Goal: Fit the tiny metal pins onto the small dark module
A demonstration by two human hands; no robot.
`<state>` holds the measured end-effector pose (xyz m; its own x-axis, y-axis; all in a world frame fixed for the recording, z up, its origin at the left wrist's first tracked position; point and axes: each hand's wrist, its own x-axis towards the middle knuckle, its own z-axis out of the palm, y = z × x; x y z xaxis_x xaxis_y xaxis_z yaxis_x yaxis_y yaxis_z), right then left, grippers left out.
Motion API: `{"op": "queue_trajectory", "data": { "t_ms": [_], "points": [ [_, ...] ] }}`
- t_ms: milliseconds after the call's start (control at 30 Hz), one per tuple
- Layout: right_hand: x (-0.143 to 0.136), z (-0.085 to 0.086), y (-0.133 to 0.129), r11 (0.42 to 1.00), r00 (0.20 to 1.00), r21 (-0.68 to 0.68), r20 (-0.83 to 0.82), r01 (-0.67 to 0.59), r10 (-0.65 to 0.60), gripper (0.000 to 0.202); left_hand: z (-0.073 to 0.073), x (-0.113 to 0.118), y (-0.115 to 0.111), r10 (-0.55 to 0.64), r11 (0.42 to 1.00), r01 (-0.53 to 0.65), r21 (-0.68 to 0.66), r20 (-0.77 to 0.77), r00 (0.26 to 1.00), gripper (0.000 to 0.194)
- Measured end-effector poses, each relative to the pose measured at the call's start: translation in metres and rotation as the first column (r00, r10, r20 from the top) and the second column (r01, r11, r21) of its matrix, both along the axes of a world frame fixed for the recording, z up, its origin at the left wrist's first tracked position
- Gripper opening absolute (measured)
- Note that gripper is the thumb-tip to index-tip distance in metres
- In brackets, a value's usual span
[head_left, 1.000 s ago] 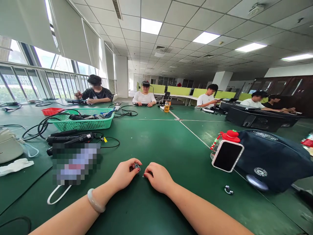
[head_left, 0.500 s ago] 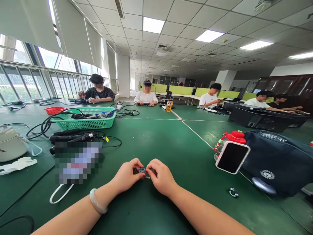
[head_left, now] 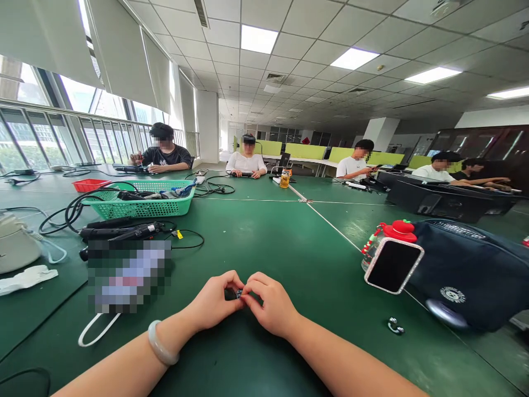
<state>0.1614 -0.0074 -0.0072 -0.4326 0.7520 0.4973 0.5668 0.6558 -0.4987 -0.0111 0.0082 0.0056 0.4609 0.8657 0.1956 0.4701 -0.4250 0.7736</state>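
Observation:
Between my two hands, low over the green table [head_left: 264,237], is a small dark circuit board [head_left: 238,294], mostly covered by my fingers. The thumb and fingers of my left hand [head_left: 217,298] close on its left side, and a pale bangle circles that wrist. My right hand [head_left: 270,303] pinches at the board's right edge, its fingertips against those of the left. Fine detail on the board is too small to make out.
To the left are a green basket [head_left: 140,207] of cables, a black device [head_left: 119,230] and a blurred-out purple object [head_left: 132,278]. On the right stand a phone [head_left: 394,266], a red-lidded bottle [head_left: 401,229], a dark bag [head_left: 467,270] and small earbuds [head_left: 395,326]. Several people sit beyond.
My fingers have shifted around the circuit board and it has turned, so less of its face shows now. The hands have drawn closer together at the fingertips.

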Motion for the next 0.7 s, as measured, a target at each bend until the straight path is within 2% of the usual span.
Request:
{"op": "queue_trajectory", "data": {
  "t_ms": [533, 700],
  "points": [
    [0.0006, 0.0011, 0.0, 1.0, 1.0, -0.026, -0.009, 0.014, -0.014, 0.009, -0.0005, -0.0003, 0.0007, -0.021, 1.0, 0.021, -0.017, 0.012, 1.0, 0.012],
    [0.0019, 0.0001, 0.0024, 0.994, 0.997, -0.083, -0.02, 0.074, -0.076, 0.004, 0.0009, 0.0011, -0.0005, 0.008, 1.0, -0.008, -0.002, -0.002, 1.0, 0.011]
  ]
}}
